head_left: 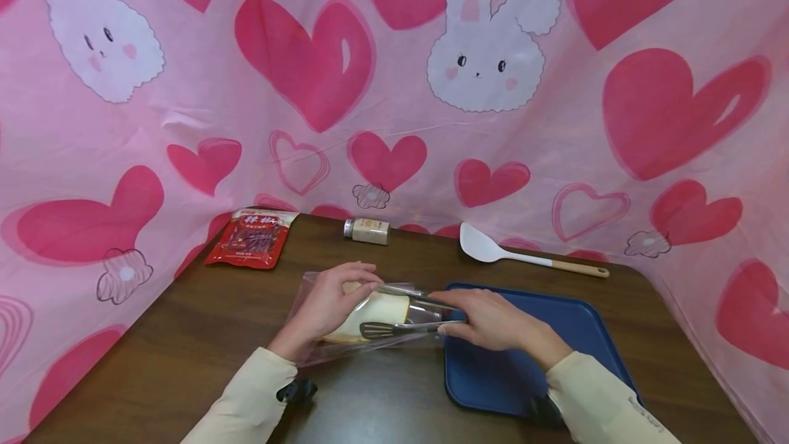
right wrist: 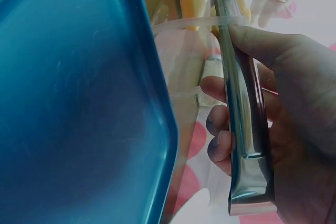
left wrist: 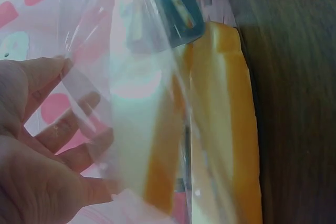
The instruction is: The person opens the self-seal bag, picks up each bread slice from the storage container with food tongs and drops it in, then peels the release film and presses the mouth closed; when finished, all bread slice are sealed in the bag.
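Two pieces of bread lay in a clear bag on the desk, the bag's mouth close by the left edge of the blue tray. Good work here seemed to call for keeping the film drawn clear of the tongs and squeezing gently, evenly, so that soft bread kept its shape. The tongs' heads stood apart, one toward the bread's near side; whether they pressed it could not be told. The right hand gripped the tongs, thumb on one arm, fingers curled against the other. The left hand pinched the film, its remaining fingers spread.
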Action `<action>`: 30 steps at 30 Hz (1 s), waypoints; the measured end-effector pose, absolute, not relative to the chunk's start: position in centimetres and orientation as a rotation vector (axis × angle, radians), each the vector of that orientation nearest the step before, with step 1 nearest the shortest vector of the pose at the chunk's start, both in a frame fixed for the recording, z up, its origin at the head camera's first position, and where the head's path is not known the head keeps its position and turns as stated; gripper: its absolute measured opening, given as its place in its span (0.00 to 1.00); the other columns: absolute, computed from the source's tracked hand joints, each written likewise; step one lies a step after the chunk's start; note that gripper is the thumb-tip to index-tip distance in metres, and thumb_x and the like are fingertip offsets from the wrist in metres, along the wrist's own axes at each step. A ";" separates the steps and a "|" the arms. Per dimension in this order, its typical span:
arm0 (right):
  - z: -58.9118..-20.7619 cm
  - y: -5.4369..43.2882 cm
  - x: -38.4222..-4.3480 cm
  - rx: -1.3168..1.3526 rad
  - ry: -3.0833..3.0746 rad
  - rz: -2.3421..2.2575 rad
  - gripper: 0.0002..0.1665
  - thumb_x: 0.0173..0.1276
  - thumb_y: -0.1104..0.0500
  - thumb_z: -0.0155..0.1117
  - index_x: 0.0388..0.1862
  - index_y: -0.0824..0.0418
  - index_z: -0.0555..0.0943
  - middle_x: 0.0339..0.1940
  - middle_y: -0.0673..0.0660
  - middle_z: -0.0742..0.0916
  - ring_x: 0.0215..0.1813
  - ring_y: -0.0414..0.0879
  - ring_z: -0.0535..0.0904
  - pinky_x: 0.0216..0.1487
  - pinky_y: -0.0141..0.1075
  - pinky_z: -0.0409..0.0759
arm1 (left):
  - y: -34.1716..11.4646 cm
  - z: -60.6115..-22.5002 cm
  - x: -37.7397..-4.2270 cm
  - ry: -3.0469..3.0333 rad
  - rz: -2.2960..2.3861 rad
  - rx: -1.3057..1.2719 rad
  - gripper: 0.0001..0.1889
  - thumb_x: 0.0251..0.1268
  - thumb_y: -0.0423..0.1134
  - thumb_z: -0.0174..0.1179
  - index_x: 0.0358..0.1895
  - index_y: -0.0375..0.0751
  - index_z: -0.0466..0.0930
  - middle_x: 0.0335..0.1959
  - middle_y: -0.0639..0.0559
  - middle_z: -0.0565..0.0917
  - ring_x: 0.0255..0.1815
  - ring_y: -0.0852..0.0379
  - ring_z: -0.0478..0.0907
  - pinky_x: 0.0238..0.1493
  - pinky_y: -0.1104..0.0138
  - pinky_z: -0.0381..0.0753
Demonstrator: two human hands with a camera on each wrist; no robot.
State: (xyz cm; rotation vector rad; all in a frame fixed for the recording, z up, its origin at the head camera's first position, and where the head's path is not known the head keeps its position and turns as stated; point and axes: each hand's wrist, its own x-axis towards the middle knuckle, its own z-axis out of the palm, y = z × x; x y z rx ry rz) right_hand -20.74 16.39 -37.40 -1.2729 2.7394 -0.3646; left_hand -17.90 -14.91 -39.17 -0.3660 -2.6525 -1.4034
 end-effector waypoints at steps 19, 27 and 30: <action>-37.3 14.8 -21.2 -1.243 2.712 -0.352 0.37 0.75 0.40 0.68 0.76 0.55 0.75 0.64 0.55 0.87 0.60 0.52 0.86 0.61 0.53 0.85 | -14.7 -39.0 -17.9 -2.607 -1.440 -0.339 0.08 0.73 0.41 0.69 0.50 0.50 0.93 0.66 0.51 0.86 0.78 0.44 0.73 0.76 0.39 0.71; -37.4 14.5 -21.2 -1.172 2.730 -0.402 0.38 0.72 0.40 0.72 0.73 0.57 0.74 0.57 0.55 0.89 0.49 0.48 0.86 0.53 0.49 0.87 | -14.7 -38.9 -17.8 -2.589 -1.420 -0.342 0.08 0.73 0.42 0.69 0.49 0.49 0.93 0.65 0.50 0.86 0.77 0.44 0.74 0.77 0.40 0.70; -37.3 14.3 -21.1 -1.154 2.730 -0.440 0.37 0.70 0.39 0.73 0.69 0.56 0.73 0.53 0.55 0.89 0.45 0.47 0.85 0.49 0.46 0.86 | -14.7 -39.0 -17.8 -2.591 -1.422 -0.351 0.08 0.73 0.42 0.69 0.49 0.50 0.92 0.66 0.51 0.86 0.77 0.44 0.74 0.76 0.40 0.71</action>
